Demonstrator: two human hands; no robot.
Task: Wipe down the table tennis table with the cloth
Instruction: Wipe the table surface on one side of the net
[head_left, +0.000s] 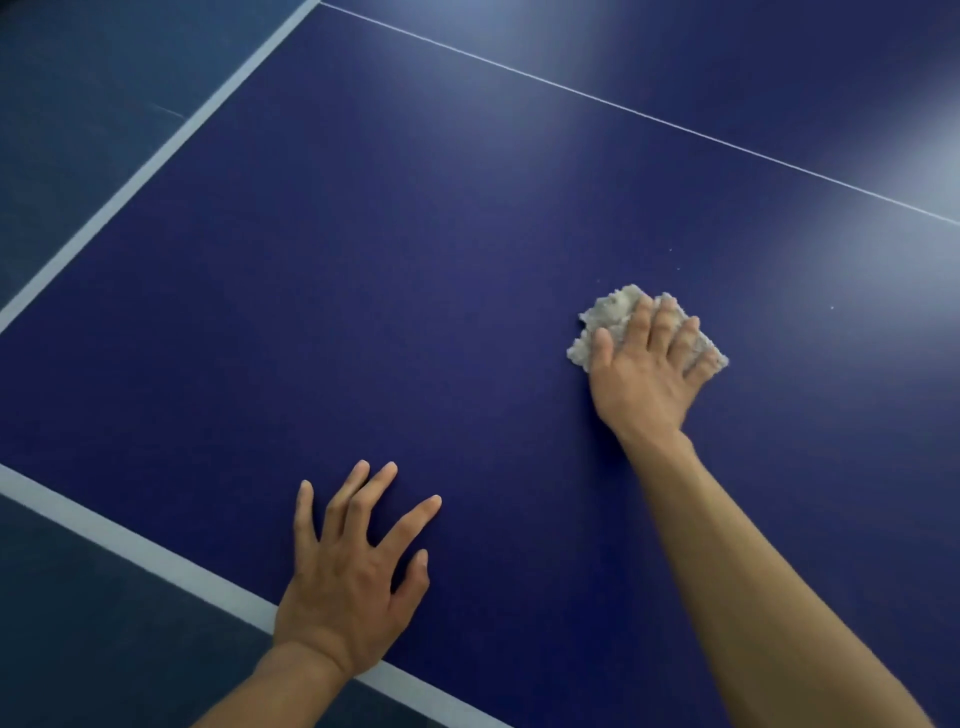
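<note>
The right hand (644, 374) lies flat on the cloth (605, 319), fingers slightly spread and pressing it onto the table tennis table (363, 260); the thumb rests on the cloth's left edge. The cloth is pale, nubbly and bunched, and sits on the dark blue surface right of centre, short of the thin white centre line (623, 106). A few light specks (832, 307) beyond it may be lint or dust. The left hand (348, 582) is splayed wide, palm down on the bare surface, its heel over the broad white edge line (130, 545). A second white edge line (156, 156) borders the table's left side, with grey-blue floor (78, 104) outside it.
</note>
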